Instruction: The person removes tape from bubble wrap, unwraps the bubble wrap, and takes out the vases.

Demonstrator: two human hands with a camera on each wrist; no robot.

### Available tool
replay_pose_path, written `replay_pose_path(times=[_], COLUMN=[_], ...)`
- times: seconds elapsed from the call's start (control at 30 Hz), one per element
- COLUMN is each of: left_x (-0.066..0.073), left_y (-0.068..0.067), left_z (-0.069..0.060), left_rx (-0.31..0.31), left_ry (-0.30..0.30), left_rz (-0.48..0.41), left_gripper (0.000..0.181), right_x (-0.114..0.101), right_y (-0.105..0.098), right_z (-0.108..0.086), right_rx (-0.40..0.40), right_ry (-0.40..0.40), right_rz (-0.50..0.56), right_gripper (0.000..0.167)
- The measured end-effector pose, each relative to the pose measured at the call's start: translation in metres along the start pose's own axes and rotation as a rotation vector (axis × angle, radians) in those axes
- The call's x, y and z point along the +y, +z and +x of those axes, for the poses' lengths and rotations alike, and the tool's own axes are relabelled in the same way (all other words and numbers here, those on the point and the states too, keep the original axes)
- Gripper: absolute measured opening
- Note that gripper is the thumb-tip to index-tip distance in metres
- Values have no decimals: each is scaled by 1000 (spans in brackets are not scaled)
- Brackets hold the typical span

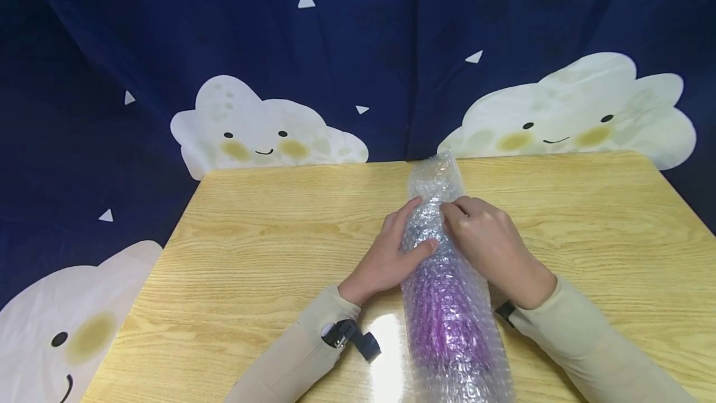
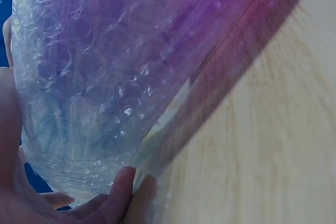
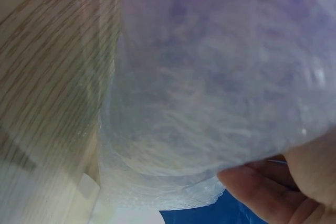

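Note:
A long bundle of clear bubble wrap [image 1: 447, 303] with something purple inside lies lengthwise on the table, its flatter end toward the back. My left hand [image 1: 391, 254] grips its left side, thumb across the top; in the left wrist view the fingertips [image 2: 123, 182] touch the lower edge of the bubble wrap [image 2: 94, 87]. From the right, my right hand [image 1: 492, 247] pinches the wrap near the far part of the bundle with curled fingers. The right wrist view has its fingers [image 3: 262, 192] at the edge of the wrap [image 3: 199, 103]. What the purple thing is, I cannot tell.
The light wooden table [image 1: 279, 222] extends on both sides of the bundle. Behind it hangs a dark blue curtain [image 1: 358, 36] with smiling clouds and white triangles. A dark strap end [image 1: 367, 347] hangs from the left wrist over the table.

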State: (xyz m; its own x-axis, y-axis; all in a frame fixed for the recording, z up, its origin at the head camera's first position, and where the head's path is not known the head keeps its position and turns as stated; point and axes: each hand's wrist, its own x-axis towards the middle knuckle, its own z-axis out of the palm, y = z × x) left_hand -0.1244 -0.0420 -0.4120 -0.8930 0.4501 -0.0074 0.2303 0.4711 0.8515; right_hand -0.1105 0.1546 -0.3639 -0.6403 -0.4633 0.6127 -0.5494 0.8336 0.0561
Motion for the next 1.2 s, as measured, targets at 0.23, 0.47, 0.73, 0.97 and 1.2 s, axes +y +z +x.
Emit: replay_pose_path(times=[0.23, 0.47, 0.73, 0.97, 1.2], left_x=[-1, 0, 0, 0, -1], left_y=[0, 0, 0, 1, 1], left_z=[0, 0, 0, -1, 0], left_rx=[-1, -2, 1, 6, 4], left_ry=[-6, -5, 1, 5, -6], left_rz=[2, -4, -4, -21, -15], left_gripper=[78, 78, 77, 77, 77], right_x=[0, 2, 3, 2, 0], right_y=[0, 2, 8, 11, 13], right_z=[0, -1, -2, -2, -2], right_rx=[-1, 26, 100, 140, 187], right_ry=[13, 20, 51, 89, 86], right_rz=[10, 24, 71, 88, 79], right_gripper=[15, 13, 9, 11, 9])
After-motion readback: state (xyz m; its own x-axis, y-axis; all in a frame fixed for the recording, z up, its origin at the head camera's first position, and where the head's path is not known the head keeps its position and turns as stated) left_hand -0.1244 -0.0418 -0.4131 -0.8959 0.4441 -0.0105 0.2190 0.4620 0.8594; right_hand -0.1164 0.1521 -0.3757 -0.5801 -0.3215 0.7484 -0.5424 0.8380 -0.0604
